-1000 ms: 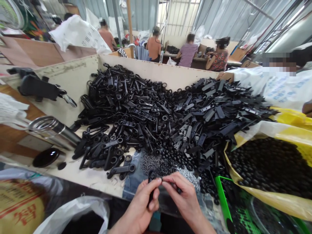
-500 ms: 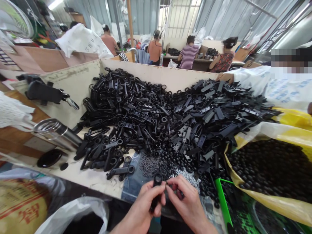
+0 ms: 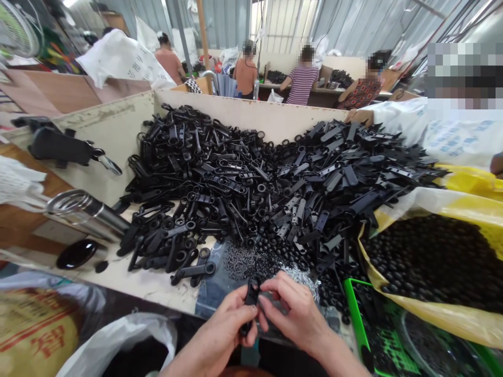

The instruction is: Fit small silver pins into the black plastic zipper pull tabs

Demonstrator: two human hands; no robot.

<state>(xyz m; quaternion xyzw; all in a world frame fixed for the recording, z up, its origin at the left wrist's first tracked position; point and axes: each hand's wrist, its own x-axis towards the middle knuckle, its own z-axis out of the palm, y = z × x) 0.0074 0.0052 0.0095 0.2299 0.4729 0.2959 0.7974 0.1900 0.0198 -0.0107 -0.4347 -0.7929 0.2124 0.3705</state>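
My left hand [image 3: 231, 317] is wrapped around a long black plastic part [image 3: 252, 291], held upright with its hollow, ringed end above my fingers. Close against its right side is my right hand [image 3: 294, 309], fingers bent in a pinch; whatever is between the fingertips is too small to make out. Just beyond my hands lie small grey metal pieces [image 3: 239, 261], round black beads [image 3: 277, 252] and shiny silver pieces [image 3: 302, 277]. Similar black parts with ring ends [image 3: 194, 269] rest to the left of these.
Heaps of black ringed parts [image 3: 188, 152] and flat black pieces [image 3: 341, 173] fill the walled table. A yellow bag of black balls [image 3: 436, 256] and a green basket [image 3: 356, 314] stand right. At left are a steel cylinder [image 3: 88, 214] and a white sack [image 3: 165, 335]. Several people sit beyond.
The black part in my left hand has turned, so its hollow side now shows. My right fingers have shifted left with it and spread slightly. The whole view has moved a little.
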